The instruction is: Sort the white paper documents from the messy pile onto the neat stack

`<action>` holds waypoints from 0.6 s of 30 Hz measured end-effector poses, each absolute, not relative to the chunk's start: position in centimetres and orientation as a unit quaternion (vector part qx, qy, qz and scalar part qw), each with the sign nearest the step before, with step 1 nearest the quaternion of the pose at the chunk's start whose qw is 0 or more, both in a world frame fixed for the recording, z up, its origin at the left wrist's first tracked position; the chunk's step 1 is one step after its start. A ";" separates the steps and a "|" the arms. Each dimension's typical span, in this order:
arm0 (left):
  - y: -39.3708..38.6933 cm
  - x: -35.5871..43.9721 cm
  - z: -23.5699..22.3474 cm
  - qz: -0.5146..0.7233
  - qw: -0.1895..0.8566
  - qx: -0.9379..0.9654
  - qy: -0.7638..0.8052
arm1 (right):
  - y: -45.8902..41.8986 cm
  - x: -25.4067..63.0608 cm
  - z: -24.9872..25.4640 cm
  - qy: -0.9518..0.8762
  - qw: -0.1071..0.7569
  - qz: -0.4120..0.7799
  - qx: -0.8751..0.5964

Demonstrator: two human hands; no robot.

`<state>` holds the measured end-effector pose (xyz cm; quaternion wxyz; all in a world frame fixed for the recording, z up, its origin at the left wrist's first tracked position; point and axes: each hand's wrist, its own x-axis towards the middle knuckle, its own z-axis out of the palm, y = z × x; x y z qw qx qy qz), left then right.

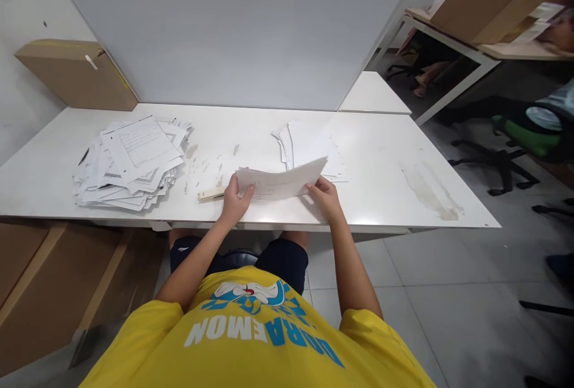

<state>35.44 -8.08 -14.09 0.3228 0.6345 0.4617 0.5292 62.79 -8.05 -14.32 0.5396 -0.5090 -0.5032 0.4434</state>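
Observation:
Both hands hold a small stack of paper sheets (280, 183) just above the table's front part. My left hand (236, 201) grips its left end, thumb on the near face. My right hand (323, 198) pinches the right end, and the sheets bow slightly between the two. Beside my left hand lies a cream-coloured stapler-like tool (210, 194), partly hidden by that hand. Behind the held sheets rests a smaller pile of white papers (309, 144), partly covered by them. A tall, untidy heap of printed papers (134, 161) sits to the left.
The white table (381, 196) backs onto a grey partition (242, 29). A cardboard box (81, 74) stands at the back left, and cardboard (58, 280) lies below the left edge. At right are more boxes (479, 11) on another desk, an office chair (506, 155) and a person's foot (420, 86).

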 end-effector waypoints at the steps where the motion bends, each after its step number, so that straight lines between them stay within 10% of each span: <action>1: -8.2 35.3 -14.2 0.529 0.320 0.637 0.461 | -8.2 62.8 -14.3 -0.503 0.546 0.429 -0.515; 11: -9.0 35.6 -15.3 0.540 0.329 0.665 0.397 | -9.7 63.6 -15.9 -0.462 0.596 0.424 -0.502; 18: -9.2 35.5 -15.4 0.479 0.398 0.655 0.427 | -10.3 64.4 -14.7 -0.464 0.475 0.473 -0.580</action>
